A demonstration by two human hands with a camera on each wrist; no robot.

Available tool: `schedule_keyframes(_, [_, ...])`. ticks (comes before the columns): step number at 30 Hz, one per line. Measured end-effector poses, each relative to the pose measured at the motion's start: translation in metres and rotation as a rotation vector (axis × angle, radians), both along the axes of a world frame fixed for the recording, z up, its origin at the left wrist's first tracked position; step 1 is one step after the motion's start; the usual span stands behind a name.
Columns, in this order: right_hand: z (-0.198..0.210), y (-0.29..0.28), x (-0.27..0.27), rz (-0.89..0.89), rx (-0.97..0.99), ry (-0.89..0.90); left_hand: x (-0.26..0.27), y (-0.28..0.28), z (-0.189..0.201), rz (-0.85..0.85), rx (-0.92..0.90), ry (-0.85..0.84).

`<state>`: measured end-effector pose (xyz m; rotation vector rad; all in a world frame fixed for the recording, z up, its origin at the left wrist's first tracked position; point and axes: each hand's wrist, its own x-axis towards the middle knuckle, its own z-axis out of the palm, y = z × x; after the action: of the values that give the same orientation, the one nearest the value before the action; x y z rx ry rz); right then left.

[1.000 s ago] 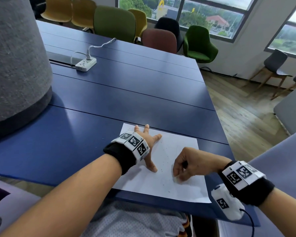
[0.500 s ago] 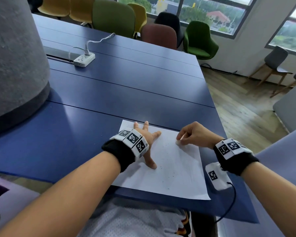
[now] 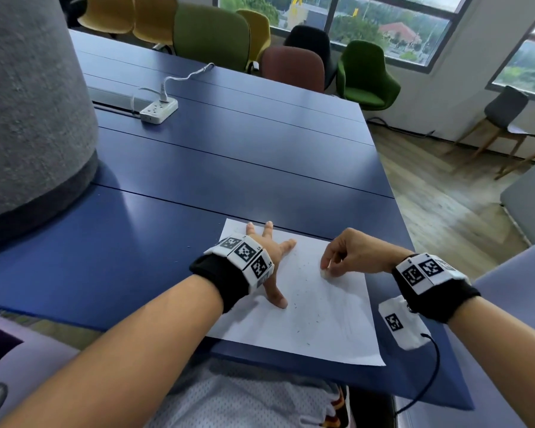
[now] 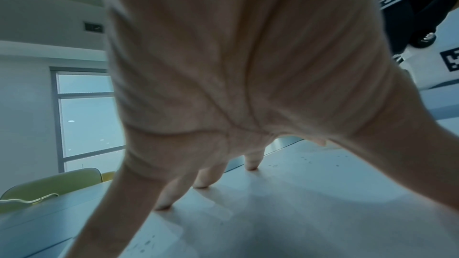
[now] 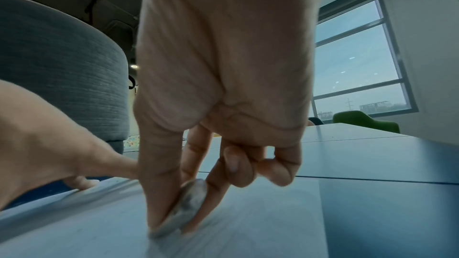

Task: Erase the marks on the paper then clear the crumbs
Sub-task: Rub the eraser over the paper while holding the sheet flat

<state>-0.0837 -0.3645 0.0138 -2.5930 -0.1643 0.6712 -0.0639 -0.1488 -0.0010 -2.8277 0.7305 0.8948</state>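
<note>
A white sheet of paper (image 3: 318, 316) lies on the blue table (image 3: 229, 168) at its near edge. Faint pencil marks and dark eraser crumbs (image 3: 303, 299) are scattered over it. My left hand (image 3: 267, 251) lies spread on the paper's far left part, fingertips (image 4: 201, 183) pressing the sheet down. My right hand (image 3: 343, 257) pinches a small white eraser (image 3: 325, 273) between thumb and fingers. The worn, grey-smudged eraser (image 5: 183, 207) touches the paper in the right wrist view, and the picture is blurred there.
A large grey fabric cylinder (image 3: 28, 118) stands on the table at the left. A white power strip (image 3: 158, 111) with its cord lies farther back. Coloured chairs (image 3: 365, 72) line the far side. The table's right edge drops to a wooden floor.
My right hand with the eraser went from the paper's near middle to its far right corner, then back a little toward me. The left hand has stayed pressed on the sheet.
</note>
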Motion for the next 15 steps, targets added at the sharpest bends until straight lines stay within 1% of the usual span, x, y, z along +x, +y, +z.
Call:
schedule_keyframes(3, [-0.004,-0.004,0.007,-0.117,0.019,-0.142,0.000,0.000,0.000,-0.002,0.000,-0.006])
schedule_keyframes(4, [-0.005,-0.005,0.006,-0.136,0.036,-0.156,0.000,0.000,0.000,-0.003,0.002,-0.008])
schedule_keyframes(6, [-0.004,-0.003,-0.001,-0.079,0.043,-0.094,0.000,0.000,0.000,-0.005,0.005,-0.008])
schedule_keyframes(8, [0.000,0.003,-0.008,0.029,0.003,0.033,0.000,0.000,0.000,-0.006,0.008,-0.003])
schedule_keyframes(9, [0.001,0.003,-0.008,0.048,-0.011,0.048,0.000,0.000,0.000,-0.006,0.009,-0.004])
schedule_keyframes(13, [-0.004,-0.001,-0.002,-0.113,0.011,-0.114,0.000,-0.001,-0.001,-0.009,0.005,-0.015])
schedule_keyframes(14, [-0.005,-0.001,-0.004,-0.091,0.009,-0.100,0.000,-0.001,-0.002,-0.009,0.004,-0.017])
schedule_keyframes(15, [-0.004,0.000,-0.008,-0.032,0.001,-0.052,0.000,-0.001,-0.002,-0.009,0.004,-0.019])
